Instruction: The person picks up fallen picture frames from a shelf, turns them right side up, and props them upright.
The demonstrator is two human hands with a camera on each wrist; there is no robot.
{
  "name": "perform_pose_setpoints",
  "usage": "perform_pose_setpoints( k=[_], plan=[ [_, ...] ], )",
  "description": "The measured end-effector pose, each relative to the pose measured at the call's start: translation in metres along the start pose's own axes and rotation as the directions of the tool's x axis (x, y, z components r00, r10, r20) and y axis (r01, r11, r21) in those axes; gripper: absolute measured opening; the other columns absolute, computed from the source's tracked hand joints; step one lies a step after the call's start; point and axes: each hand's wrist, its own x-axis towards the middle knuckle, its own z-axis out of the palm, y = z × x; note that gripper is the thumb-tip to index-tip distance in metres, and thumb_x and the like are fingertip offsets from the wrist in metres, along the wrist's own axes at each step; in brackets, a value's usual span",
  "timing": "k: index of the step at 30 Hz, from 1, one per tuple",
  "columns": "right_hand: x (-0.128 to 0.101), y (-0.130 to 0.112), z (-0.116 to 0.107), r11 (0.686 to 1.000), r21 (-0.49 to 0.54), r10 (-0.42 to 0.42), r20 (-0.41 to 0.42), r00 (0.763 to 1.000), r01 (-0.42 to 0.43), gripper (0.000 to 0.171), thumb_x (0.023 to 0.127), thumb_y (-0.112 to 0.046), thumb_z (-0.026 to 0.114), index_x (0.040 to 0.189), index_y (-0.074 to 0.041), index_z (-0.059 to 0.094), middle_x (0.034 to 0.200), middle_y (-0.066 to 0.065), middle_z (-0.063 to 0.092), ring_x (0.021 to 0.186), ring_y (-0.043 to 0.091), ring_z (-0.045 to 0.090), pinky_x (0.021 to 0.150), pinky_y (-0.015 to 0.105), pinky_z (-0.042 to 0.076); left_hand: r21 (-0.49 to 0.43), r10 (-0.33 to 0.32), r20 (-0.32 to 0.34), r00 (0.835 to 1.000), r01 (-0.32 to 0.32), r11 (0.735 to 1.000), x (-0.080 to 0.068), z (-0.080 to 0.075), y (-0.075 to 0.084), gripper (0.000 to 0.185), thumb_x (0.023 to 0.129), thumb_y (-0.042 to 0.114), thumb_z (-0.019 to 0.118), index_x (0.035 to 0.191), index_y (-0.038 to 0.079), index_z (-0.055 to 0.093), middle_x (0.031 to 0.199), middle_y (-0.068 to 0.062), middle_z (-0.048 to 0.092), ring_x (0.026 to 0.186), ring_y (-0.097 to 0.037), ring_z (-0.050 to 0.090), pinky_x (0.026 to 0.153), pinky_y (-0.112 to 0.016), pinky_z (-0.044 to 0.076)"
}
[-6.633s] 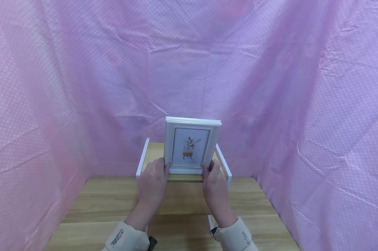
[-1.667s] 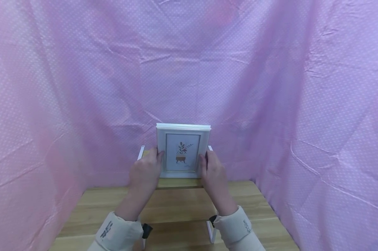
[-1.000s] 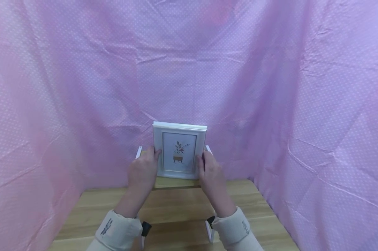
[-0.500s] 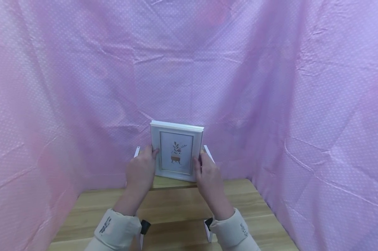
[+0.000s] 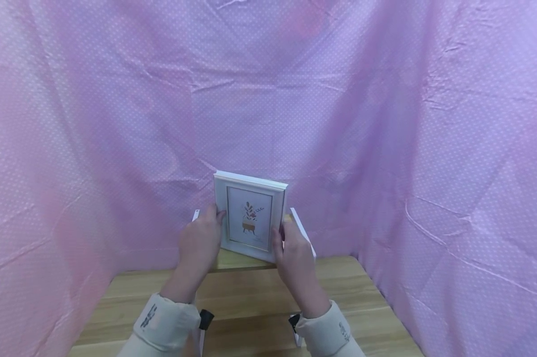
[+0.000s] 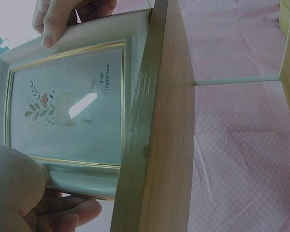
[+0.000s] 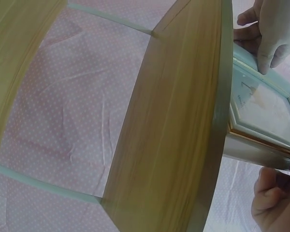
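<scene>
A white picture frame (image 5: 249,218) with a thin gold inner border and a potted-plant print stands upright on the wooden top board (image 5: 239,260) of a small shelf. It is turned at an angle, its right side nearer to me. My left hand (image 5: 200,243) grips its left side, thumb on the front and fingers behind. On the opposite side my right hand (image 5: 295,255) holds the frame in the same way. In the left wrist view the frame's lower edge (image 6: 117,181) is at the board. The right wrist view cuts off part of the frame (image 7: 266,108).
White metal side rails (image 5: 303,230) flank the shelf top. Beneath the raised board (image 7: 169,116) is an open gap above the wooden table (image 5: 340,297). Pink dotted cloth (image 5: 268,99) hangs behind and on both sides.
The frame has shifted left in view and turned, its right side coming nearer to me. My hands have moved from its lower corners up to its sides, still holding it.
</scene>
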Motion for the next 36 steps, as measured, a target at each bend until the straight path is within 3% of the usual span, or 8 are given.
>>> perform_pose_setpoints(
  k=[5, 14, 23, 30, 36],
  plan=[
    [-0.002, -0.005, 0.0, 1.0, 0.005, -0.016, -0.021, 1.0, 0.016, 0.016, 0.101, -0.016, 0.061, 0.093, -0.002, 0.056, 0.079, 0.006, 0.059, 0.062, 0.017, 0.057, 0.053, 0.032, 0.052, -0.039, -0.024, 0.041, 0.999, 0.025, 0.999, 0.004, -0.002, -0.001, 0.026, 0.106, 0.026, 0.055, 0.104, 0.0, 0.059, 0.062, -0.01, 0.057, 0.049, -0.024, 0.054, 0.041, -0.036, 0.043],
    [-0.004, -0.009, 0.002, 1.0, 0.006, -0.017, -0.032, 0.999, 0.017, 0.017, 0.101, -0.016, 0.061, 0.091, -0.002, 0.059, 0.076, 0.004, 0.062, 0.061, 0.015, 0.059, 0.053, 0.025, 0.052, -0.038, -0.012, 0.094, 0.995, 0.015, 0.999, 0.011, 0.002, -0.005, 0.025, 0.107, 0.026, 0.053, 0.103, 0.002, 0.056, 0.064, -0.008, 0.054, 0.05, -0.023, 0.052, 0.042, -0.035, 0.042],
    [-0.007, -0.009, 0.008, 0.995, -0.044, -0.089, -0.093, 0.992, 0.085, 0.018, 0.098, -0.017, 0.062, 0.088, -0.004, 0.054, 0.066, 0.001, 0.052, 0.052, 0.007, 0.038, 0.045, 0.017, 0.03, -0.086, -0.008, 0.1, 0.995, 0.016, 0.996, 0.015, 0.004, -0.009, 0.024, 0.107, 0.026, 0.053, 0.104, 0.003, 0.056, 0.07, -0.012, 0.061, 0.057, -0.027, 0.06, 0.045, -0.038, 0.045],
    [-0.009, -0.013, 0.011, 0.993, -0.008, -0.117, -0.103, 0.988, 0.116, 0.017, 0.097, -0.014, 0.063, 0.088, -0.003, 0.054, 0.067, 0.002, 0.054, 0.053, 0.005, 0.038, 0.045, 0.015, 0.032, -0.095, 0.044, 0.073, 0.996, -0.037, 0.995, 0.02, 0.008, -0.012, 0.022, 0.107, 0.022, 0.053, 0.104, 0.0, 0.055, 0.066, -0.016, 0.058, 0.057, -0.034, 0.06, 0.043, -0.042, 0.045],
    [-0.009, -0.013, 0.013, 0.99, -0.013, -0.14, -0.126, 0.982, 0.139, 0.017, 0.098, -0.014, 0.061, 0.087, -0.003, 0.053, 0.067, 0.002, 0.052, 0.054, 0.007, 0.037, 0.045, 0.017, 0.033, -0.118, 0.102, 0.052, 0.993, -0.095, 0.988, 0.02, 0.011, -0.015, 0.021, 0.106, 0.02, 0.054, 0.103, -0.001, 0.055, 0.062, -0.011, 0.055, 0.05, -0.025, 0.054, 0.04, -0.035, 0.043]
  ],
)
